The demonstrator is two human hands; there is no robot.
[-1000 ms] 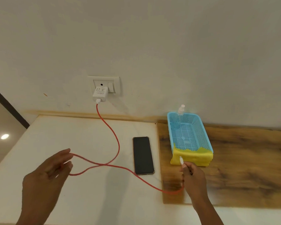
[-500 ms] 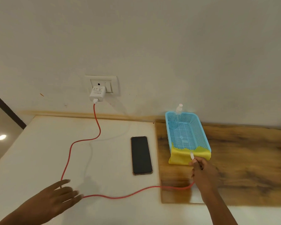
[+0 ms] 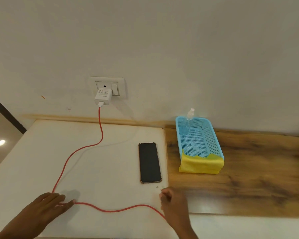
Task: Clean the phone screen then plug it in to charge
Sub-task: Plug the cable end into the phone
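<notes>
A black phone point(image 3: 150, 162) lies face up on the white counter point(image 3: 33, 152). A red cable point(image 3: 72, 155) runs from the white charger point(image 3: 102, 97) in the wall socket point(image 3: 107, 85), down under my left hand point(image 3: 47, 208), then right to my right hand point(image 3: 173, 202). My left hand lies flat with straight fingers pressing the cable to the counter. My right hand grips the cable's free end just below the phone's bottom edge; the plug itself is hidden in its fingers.
A blue mesh basket point(image 3: 212, 135) stands on the wooden board point(image 3: 257, 178) to the right. It holds a clear spray bottle point(image 3: 188, 121) at its far end, and a folded yellow cloth point(image 3: 201, 165) drapes over its near end.
My right hand has drawn back from the yellow cloth to just below the phone, bringing the cable end along. My left hand stays flat on the cable.
</notes>
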